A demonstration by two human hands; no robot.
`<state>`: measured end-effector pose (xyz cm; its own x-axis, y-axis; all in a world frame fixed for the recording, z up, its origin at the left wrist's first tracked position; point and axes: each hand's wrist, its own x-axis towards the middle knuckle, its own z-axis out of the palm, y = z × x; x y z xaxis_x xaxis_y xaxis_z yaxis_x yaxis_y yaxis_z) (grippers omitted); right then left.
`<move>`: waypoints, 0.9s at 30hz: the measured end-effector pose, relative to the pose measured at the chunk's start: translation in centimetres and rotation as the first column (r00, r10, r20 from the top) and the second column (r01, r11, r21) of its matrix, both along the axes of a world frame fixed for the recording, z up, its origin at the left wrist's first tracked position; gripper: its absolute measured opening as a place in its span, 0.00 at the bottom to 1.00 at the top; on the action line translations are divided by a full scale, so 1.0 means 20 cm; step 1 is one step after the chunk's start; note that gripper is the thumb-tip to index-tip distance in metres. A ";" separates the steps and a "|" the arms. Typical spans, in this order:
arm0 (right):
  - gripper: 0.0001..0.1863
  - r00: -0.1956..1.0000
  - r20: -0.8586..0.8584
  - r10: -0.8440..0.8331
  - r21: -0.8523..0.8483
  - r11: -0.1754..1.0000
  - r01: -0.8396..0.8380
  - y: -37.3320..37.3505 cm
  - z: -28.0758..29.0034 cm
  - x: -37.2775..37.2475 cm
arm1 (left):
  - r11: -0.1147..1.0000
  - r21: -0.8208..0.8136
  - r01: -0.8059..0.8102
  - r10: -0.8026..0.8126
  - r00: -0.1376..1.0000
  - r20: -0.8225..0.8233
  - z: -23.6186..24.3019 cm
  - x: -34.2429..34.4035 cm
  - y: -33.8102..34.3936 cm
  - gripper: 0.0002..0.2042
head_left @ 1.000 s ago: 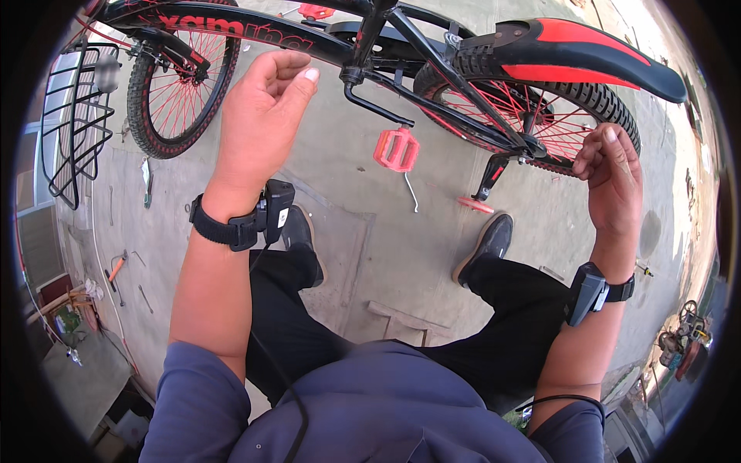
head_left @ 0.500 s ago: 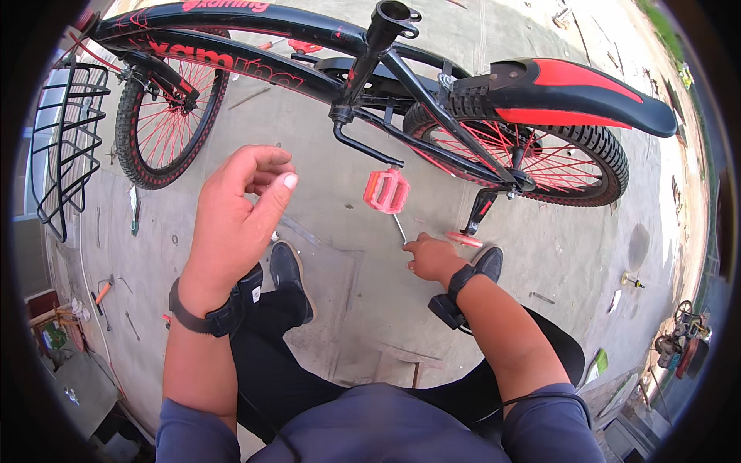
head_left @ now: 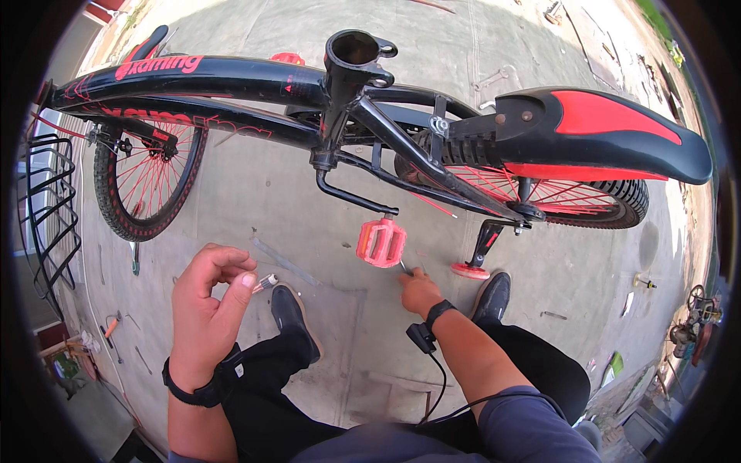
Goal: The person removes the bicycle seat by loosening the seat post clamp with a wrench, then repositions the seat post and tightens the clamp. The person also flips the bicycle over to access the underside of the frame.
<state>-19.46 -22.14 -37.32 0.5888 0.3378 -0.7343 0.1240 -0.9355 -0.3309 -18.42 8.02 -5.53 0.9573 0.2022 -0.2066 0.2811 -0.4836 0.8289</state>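
While left hand (head_left: pixel 205 309) curls loosely, empty, right hand (head_left: pixel 422 293) part-covers thin rod (head_left: pixel 404 267), grip unclear; lifting straight up could knock red pedal (head_left: pixel 386 241).

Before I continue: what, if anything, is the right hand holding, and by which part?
The right hand covers the near end of the metal rod; whether it grips it cannot be told.

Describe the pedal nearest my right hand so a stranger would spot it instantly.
Start at the black bicycle, then follow its bent crank down and right. At its end, just above your right hand in the picture, sits a pinkish red pedal. Unlike the round red disc farther right, it is blocky and slotted.
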 end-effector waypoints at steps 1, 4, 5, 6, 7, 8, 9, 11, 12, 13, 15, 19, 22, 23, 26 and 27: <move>0.20 1.000 -0.025 0.009 -0.015 1.000 -0.009 0.00 -0.01 0.03 | 1.000 0.003 0.006 -0.006 1.000 -0.001 -0.01 0.01 0.00 0.08; 0.17 0.996 -0.056 0.068 -0.082 0.994 -0.073 0.02 0.02 0.10 | 0.999 0.036 0.027 -0.027 1.000 -0.007 -0.02 0.04 0.01 0.08; 0.16 0.999 0.007 0.051 -0.051 0.997 -0.051 0.01 0.00 0.10 | 0.999 0.039 0.022 -0.022 1.000 -0.001 -0.03 0.04 0.02 0.09; 0.15 0.997 0.069 0.029 -0.022 0.999 -0.027 -0.01 -0.04 0.07 | 0.999 0.038 0.020 -0.020 1.000 0.006 -0.03 0.05 0.02 0.09; 0.15 0.992 0.129 0.007 0.008 1.000 -0.008 -0.03 -0.06 0.05 | 0.999 0.037 0.016 -0.016 1.000 0.011 -0.04 0.06 0.02 0.10; 0.15 0.993 0.121 0.011 -0.029 1.000 -0.007 -0.03 -0.09 0.04 | 0.999 0.037 0.018 -0.019 1.000 0.012 -0.04 0.06 0.03 0.10; 0.15 0.994 0.112 0.016 -0.066 0.998 -0.008 -0.02 -0.12 0.03 | 0.999 0.038 0.020 -0.020 1.000 0.013 -0.04 0.07 0.03 0.10; 0.14 0.996 0.089 0.016 -0.102 0.995 -0.007 -0.03 -0.17 0.00 | 0.999 0.043 0.023 -0.024 1.000 0.016 -0.04 0.08 0.03 0.10; 0.13 0.997 0.074 0.012 -0.099 0.995 -0.005 -0.03 -0.22 -0.03 | 0.998 0.050 0.025 -0.026 1.000 0.017 -0.05 0.09 0.02 0.10; 0.13 0.998 0.059 0.007 -0.098 0.995 -0.002 -0.04 -0.25 -0.05 | 0.998 0.055 0.028 -0.029 0.999 0.018 -0.05 0.09 0.02 0.09; 0.13 1.000 0.015 -0.025 -0.057 0.998 0.026 -0.05 -0.28 -0.08 | 0.999 0.048 0.026 -0.026 1.000 0.014 -0.05 0.09 0.01 0.09; 0.13 0.987 0.015 -0.162 0.171 0.973 0.157 -0.05 -0.24 -0.09 | 0.999 0.038 0.022 -0.023 1.000 0.021 -0.05 0.10 -0.02 0.08; 0.14 0.909 -0.110 -0.403 0.318 0.852 0.416 -0.06 -0.19 -0.06 | 0.995 0.028 0.095 -0.095 0.996 -0.005 -0.02 0.09 -0.03 0.08; 0.14 0.883 -0.181 -0.434 0.325 0.821 0.470 -0.06 -0.18 -0.03 | 0.994 0.038 0.106 -0.107 0.994 0.008 -0.01 0.10 -0.04 0.08; 0.15 0.831 -0.260 -0.492 0.310 0.772 0.554 -0.09 -0.15 0.05 | 0.991 0.044 0.124 -0.126 0.991 0.051 0.00 0.12 -0.08 0.08; 0.15 0.844 -0.200 -0.497 0.304 0.788 0.536 -0.13 -0.13 0.08 | 0.992 0.039 0.122 -0.124 0.989 0.074 0.00 0.15 -0.10 0.08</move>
<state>-17.89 -24.73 -39.96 0.6732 0.2410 -0.6990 -0.3985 -0.6781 -0.6176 -15.48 6.05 -5.51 0.9880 0.0875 -0.1272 0.1544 -0.5395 0.8277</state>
